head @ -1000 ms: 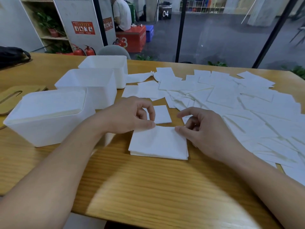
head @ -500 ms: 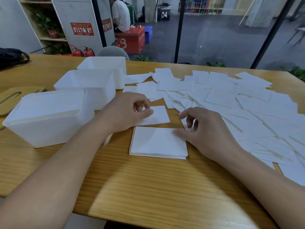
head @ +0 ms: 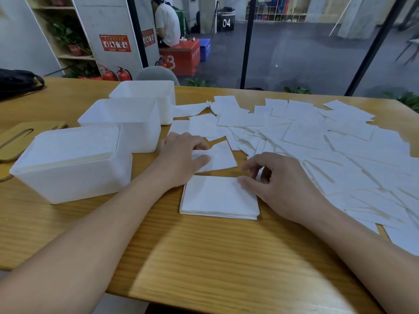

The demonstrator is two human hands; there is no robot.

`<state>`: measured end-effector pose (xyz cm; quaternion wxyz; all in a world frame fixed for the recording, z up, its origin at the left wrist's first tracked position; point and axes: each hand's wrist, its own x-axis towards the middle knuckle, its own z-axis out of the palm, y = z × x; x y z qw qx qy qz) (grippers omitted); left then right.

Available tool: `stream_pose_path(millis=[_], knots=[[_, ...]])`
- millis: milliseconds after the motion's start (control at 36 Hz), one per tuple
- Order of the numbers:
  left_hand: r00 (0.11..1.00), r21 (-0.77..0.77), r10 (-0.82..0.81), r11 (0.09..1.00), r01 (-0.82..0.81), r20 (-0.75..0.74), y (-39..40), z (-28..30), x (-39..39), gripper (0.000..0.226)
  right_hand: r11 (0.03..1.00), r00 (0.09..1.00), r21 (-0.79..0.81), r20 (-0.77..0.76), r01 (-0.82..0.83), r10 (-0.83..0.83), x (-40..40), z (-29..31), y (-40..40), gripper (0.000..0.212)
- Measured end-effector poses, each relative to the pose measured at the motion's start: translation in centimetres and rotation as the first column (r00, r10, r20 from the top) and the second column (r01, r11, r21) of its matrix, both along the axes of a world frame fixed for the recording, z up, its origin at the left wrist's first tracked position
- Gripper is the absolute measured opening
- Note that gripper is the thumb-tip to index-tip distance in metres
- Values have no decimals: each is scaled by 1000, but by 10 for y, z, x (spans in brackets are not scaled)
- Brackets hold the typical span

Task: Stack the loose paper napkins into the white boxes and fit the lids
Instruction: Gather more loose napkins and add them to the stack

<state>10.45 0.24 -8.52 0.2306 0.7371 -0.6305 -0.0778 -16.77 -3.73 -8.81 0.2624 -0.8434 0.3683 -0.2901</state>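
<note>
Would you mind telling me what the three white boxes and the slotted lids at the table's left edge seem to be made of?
White boxes: probably plastic, matte and slightly translucent, with smooth moulded walls and rounded corners. Slotted lids: likely light wood or bamboo, judging by their flat tan surface; the grain is too blurred to confirm.

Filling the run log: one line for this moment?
left hand: pinching loose napkin | right hand: thumb on napkin stack | nearest box: full, lidless

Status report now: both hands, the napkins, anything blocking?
Left hand pinches single napkin. Right hand thumb rests on napkin stack, holds nothing. Nearest white box full, no lid. Nothing blocking.
</note>
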Motion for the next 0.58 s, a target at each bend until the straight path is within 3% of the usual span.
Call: stream_pose_path(millis=[83,222,361,472,528,583], knots=[[997,-73,-46,996,41,-61,0,-2,-4,5,1000,1000,-6,7,13,-13,0,3,1,14],[979,-91,-105,992,90,-176,2,-5,-5,13,999,999,-2,7,41,-41,1,6,1,18],[966,-261,-180,957,128,-186,5,2,-7,28,991,993,-70,15,116,-115,2,5,-1,42],[941,-398,-284,897,193,-182,10,12,-16,27,985,987,-96,83,145,-137,3,8,-2,57],[930,-417,-321,881,224,-179,12,13,-19,27,982,983,-108,115,157,-145,4,10,-1,54],[925,-411,-339,878,245,-172,13,13,-20,28,981,978,-106,153,159,-142,4,11,0,34]])
